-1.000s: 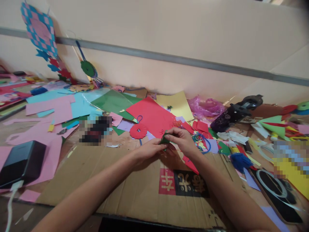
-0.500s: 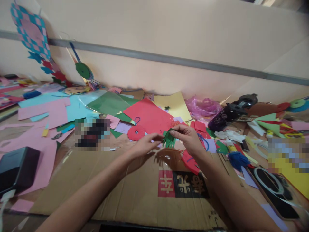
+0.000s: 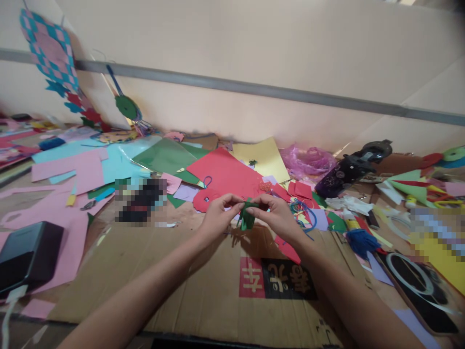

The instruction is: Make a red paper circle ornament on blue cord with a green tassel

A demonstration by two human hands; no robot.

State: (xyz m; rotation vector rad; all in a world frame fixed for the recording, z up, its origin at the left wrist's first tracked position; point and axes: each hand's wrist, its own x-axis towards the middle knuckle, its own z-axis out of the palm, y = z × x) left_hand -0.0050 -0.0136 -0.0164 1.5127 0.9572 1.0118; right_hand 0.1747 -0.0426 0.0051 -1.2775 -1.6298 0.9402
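Above the far part of a flattened cardboard sheet (image 3: 181, 286), both hands pinch a small green paper piece (image 3: 248, 219) whose lower edge is cut into fringe strips. My left hand (image 3: 221, 213) grips its left side between thumb and fingertips. On the other side, my right hand (image 3: 272, 213) holds the upper right edge the same way. Just beyond lie a large red paper sheet (image 3: 222, 172) and a red scalloped paper disc (image 3: 199, 199). Partly behind my right wrist is a red paper shape (image 3: 288, 248).
A dark bottle (image 3: 350, 169) lies tilted at the back right, beside a pink plastic bag (image 3: 308, 162). A phone (image 3: 421, 291) with a white ring of tape rests at right. A black power brick (image 3: 31, 257) stands at left. Blue yarn (image 3: 363, 241) and paper scraps are scattered around.
My left hand has come up and closed on the green fringed paper, which my right hand still pinches. The right hand has moved slightly down and left.
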